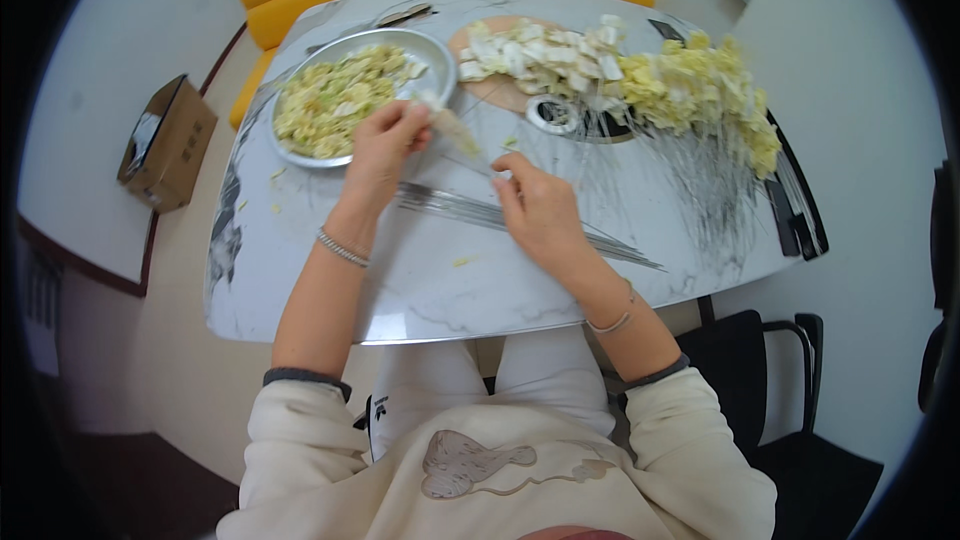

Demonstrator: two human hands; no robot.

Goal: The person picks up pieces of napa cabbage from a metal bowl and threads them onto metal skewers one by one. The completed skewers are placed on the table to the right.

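Observation:
My left hand (390, 133) pinches a pale piece of cut cabbage leaf (452, 131), blurred, at the right rim of a round metal tray (439, 64). Chopped yellow-green cabbage (330, 109) covers much of that tray. To the right, my right hand (536, 202) has thumb and forefinger closed around what looks like the end of a thin metal skewer; blur hides most of it. Beneath both hands lies a loose bundle of bare metal skewers (457, 204), running slantwise across the marble-patterned table (465, 300).
Many skewers threaded with white cabbage pieces (540, 52) and yellow leaves (682, 86) are heaped at the back right, partly over a round tan board (499, 94). Their bare ends (720, 202) fan toward me. A black tray (799, 195) borders the right edge. A black chair (727, 382) stands at right.

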